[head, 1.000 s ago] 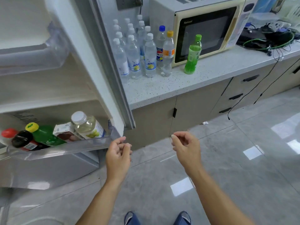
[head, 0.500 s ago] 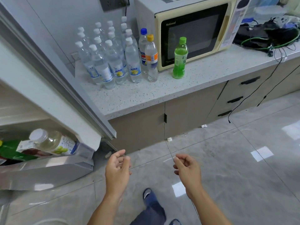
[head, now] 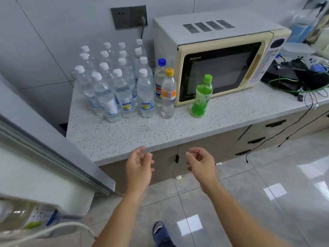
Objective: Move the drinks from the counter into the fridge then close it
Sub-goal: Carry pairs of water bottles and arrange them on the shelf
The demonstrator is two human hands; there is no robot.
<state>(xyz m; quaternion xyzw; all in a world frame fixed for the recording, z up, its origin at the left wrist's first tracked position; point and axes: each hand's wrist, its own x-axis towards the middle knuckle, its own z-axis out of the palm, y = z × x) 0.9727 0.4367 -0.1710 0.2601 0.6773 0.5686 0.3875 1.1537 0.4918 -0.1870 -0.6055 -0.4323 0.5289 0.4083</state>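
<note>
**Empty hands reach toward the drinks on the counter**

Low in the frame's centre, the left hand (head: pixel 139 165) and the right hand (head: pixel 200 162) hover side by side, fingers loosely curled and holding nothing, just short of the counter (head: pixel 124 138) edge; this looks like a reach for the next bottle. At lower left the open fridge door (head: pixel 44 168) stands beside the counter, its shelf already holding a pale bottle (head: pixel 19 217), blurred there. Farther back, mid-frame, the green bottle (head: pixel 201 97) stands alone and nearest, probably the easiest to grab. Left of it stand an orange-capped bottle (head: pixel 168 94) and a blue-capped bottle (head: pixel 159 81), then the packed water bottles (head: pixel 122 90) by the wall. The microwave (head: pixel 219 59) sits behind them, at upper right.
</note>
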